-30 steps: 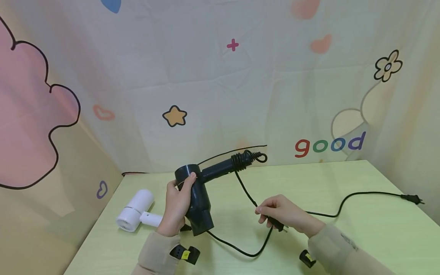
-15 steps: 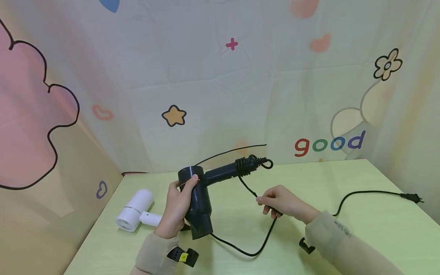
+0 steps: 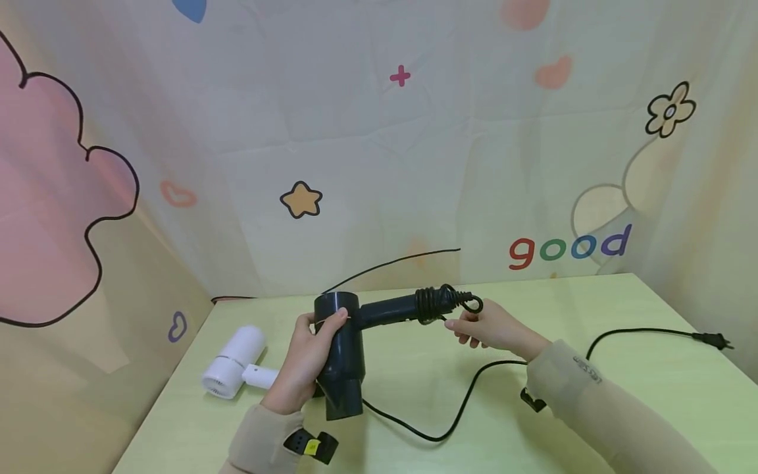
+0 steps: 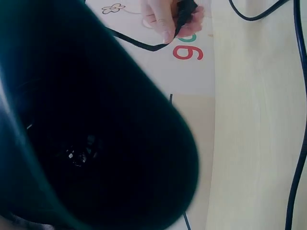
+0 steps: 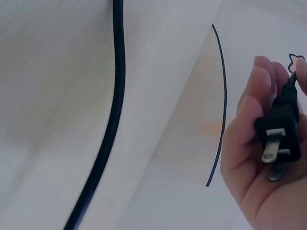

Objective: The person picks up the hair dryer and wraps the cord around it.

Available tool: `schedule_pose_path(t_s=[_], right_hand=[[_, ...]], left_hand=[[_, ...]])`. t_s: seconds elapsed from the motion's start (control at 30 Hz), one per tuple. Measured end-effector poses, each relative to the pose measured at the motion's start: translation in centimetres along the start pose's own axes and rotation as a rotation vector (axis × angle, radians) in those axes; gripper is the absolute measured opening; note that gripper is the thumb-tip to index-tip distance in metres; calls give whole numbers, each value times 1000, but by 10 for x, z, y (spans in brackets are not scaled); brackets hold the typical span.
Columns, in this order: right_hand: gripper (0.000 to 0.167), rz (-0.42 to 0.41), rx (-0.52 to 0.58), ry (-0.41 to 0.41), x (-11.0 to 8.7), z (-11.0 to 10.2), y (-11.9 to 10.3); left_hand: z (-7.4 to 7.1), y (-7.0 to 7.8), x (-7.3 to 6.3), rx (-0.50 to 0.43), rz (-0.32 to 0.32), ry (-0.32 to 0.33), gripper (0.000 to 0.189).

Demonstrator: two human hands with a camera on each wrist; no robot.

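Observation:
A dark hair dryer point(image 3: 343, 349) is raised over the table, nozzle pointing down and handle stretching right. My left hand point(image 3: 309, 359) grips its barrel, thumb across the front. Several turns of black power cord point(image 3: 426, 306) wrap the handle near its end. Just beyond the handle, my right hand point(image 3: 500, 327) pinches the cord's free end close to the plug. In the right wrist view the two-pin plug point(image 5: 283, 127) lies within the palm, prongs outward. The dryer's wide nozzle point(image 4: 187, 163) fills much of the left wrist view and hides the left fingers there.
A white hair dryer point(image 3: 233, 362) lies at the table's left, its handle partly behind the left hand. A second black cord point(image 3: 438, 439) runs across the table to a plug point(image 3: 712, 340) at the right edge. A printed curtain point(image 3: 367, 151) hangs behind the table.
My right hand has risen and come nearer the handle's end, shortening the loose stretch of cord. The dark dryer has shifted slightly right and down, its handle now nearly level.

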State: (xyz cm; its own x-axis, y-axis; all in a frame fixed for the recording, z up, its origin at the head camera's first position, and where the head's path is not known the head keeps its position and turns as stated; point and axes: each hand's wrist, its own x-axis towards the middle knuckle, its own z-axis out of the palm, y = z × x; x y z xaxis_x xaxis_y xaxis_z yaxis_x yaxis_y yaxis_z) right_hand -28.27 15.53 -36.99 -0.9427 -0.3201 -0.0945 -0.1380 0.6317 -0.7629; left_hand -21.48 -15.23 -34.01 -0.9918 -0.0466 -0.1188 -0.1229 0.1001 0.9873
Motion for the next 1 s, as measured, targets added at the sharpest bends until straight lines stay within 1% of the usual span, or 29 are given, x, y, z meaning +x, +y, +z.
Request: schedule_pose_path(t_s=[0.03,0.13,0.2,0.27,0.33,0.43,0.53,0.77,0.87,1.0], right_hand=[[38,-5,0,8,0,-1,-1],[27,-42,10,31,2,-7,-3],[16,-71,17,31,2,-11,-5],[12,-92,22,32,2,-16,-8],[16,-100,1,39,3,-21,-13],[28,-97,-64,58,3,-28,-19],[32,-100,-126,68,4,-36,-25],[27,-133,-157,59,4,-46,-33],[25,-141,-168,61,4,-48,-35],[23,-177,-193,93,4,-50,-38]], left_hand=[[0,-1,0,6,0,-5,76],[0,-2,-1,25,-8,-17,75],[-1,-3,-1,39,-10,-27,75],[0,-4,-2,49,-6,-40,76],[0,-4,-2,58,3,-51,78],[0,-5,-2,59,14,-70,79],[0,-5,-1,60,22,-82,77],[4,-3,-3,61,41,-106,70],[6,-3,-3,87,56,-114,70],[8,-3,-3,125,75,-129,72]])
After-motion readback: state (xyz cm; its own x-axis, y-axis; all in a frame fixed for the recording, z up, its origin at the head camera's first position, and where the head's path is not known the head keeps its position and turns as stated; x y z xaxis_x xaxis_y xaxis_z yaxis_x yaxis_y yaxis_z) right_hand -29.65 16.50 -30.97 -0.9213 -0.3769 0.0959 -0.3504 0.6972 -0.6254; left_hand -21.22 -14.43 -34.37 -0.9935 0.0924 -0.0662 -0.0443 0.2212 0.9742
